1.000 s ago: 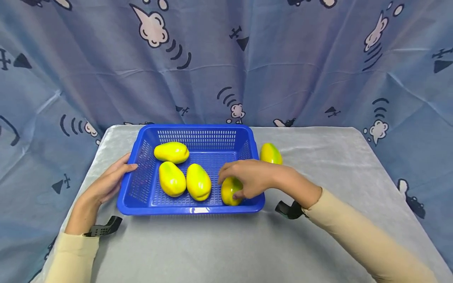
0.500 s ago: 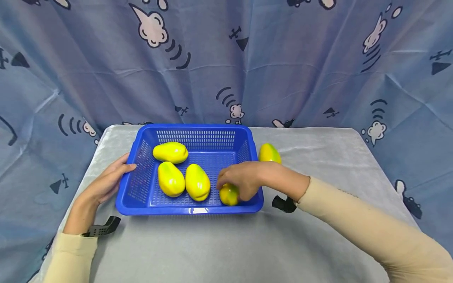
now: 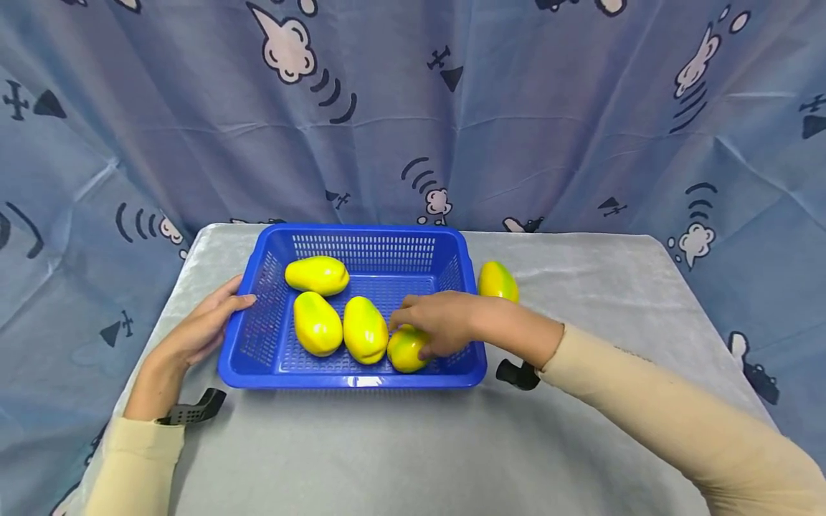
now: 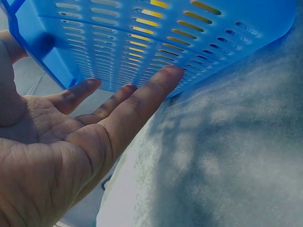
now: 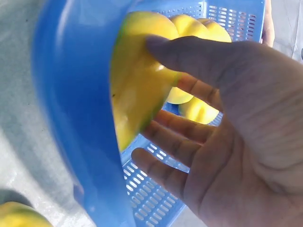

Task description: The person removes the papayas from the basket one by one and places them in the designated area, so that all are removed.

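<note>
A blue plastic basket (image 3: 290, 381) with slotted walls holds several glossy yellow mangoes tinged with green. My right hand (image 3: 445, 321) reaches over its right side and grips the rightmost mango (image 3: 405, 351), near the front wall. In the right wrist view the thumb lies on one face of that mango (image 5: 142, 80), with fingers around the far side. That mango sits right beside another mango (image 3: 366, 331). My left hand (image 3: 203, 326) holds the basket's left side, thumb over the rim; in the left wrist view its fingers (image 4: 142, 101) extend along the outer wall.
One more mango (image 3: 498, 281) lies outside the basket, by its right wall. Two other mangoes, one at the back (image 3: 317, 275) and one at the front (image 3: 317, 326), fill the basket's left part. A grey cloth (image 3: 387, 451) covers the table, and a patterned blue curtain (image 3: 387, 107) hangs behind.
My right hand has shifted the gripped mango leftward inside the basket, up beside its neighbour. The left hand keeps its hold on the basket; the other mangoes stay put.
</note>
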`<control>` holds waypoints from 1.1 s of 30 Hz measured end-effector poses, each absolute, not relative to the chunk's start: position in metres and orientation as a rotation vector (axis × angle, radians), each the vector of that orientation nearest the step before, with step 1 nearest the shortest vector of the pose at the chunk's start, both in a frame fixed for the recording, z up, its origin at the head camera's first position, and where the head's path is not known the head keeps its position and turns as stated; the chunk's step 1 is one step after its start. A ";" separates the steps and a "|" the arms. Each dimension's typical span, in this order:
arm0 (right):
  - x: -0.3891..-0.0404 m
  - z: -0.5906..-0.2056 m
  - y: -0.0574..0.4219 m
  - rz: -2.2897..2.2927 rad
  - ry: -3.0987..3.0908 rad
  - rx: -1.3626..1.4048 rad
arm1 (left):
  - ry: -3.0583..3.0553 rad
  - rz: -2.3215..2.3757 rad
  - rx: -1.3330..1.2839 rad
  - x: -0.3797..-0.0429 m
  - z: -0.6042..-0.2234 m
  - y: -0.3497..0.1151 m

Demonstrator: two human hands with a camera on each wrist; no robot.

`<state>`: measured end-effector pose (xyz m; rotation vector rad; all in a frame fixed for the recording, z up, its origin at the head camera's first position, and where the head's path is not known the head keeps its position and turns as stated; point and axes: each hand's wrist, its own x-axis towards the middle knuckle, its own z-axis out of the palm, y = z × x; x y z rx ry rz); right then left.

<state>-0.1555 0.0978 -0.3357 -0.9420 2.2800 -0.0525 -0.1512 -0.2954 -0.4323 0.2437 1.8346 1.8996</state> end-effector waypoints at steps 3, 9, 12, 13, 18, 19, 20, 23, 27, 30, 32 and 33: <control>-0.155 -0.336 0.097 -0.050 2.291 -0.983 | 1.839 1.899 0.239 -0.151 -0.432 -0.295; -0.151 -0.338 0.096 -0.023 2.260 -0.922 | 1.835 1.883 0.239 -0.151 -0.434 -0.295; -0.150 -0.340 0.096 -0.016 2.245 -0.898 | 1.811 1.898 0.241 -0.151 -0.434 -0.295; -0.150 -0.340 0.096 -0.025 2.243 -0.901 | 1.804 1.904 0.242 -0.151 -0.434 -0.295; -0.150 -0.341 0.095 -0.059 2.251 -0.929 | 1.809 1.911 0.248 -0.151 -0.434 -0.295; -0.151 -0.341 0.095 -0.060 2.253 -0.928 | 1.815 1.910 0.249 -0.151 -0.434 -0.295; -0.151 -0.341 0.095 -0.060 2.254 -0.930 | 1.821 1.907 0.255 -0.151 -0.434 -0.295; -0.152 -0.340 0.094 -0.056 2.255 -0.940 | 1.822 1.905 0.261 -0.151 -0.434 -0.295; -0.152 -0.337 0.094 -0.048 2.258 -0.965 | 1.808 1.912 0.259 -0.151 -0.433 -0.295; -0.151 -0.334 0.094 -0.046 2.261 -0.979 | 1.802 1.915 0.259 -0.151 -0.433 -0.295; -0.150 -0.331 0.095 -0.049 2.261 -0.982 | 1.806 1.912 0.259 -0.151 -0.433 -0.295; -0.149 -0.330 0.096 -0.056 2.261 -0.984 | 1.807 1.911 0.260 -0.151 -0.434 -0.295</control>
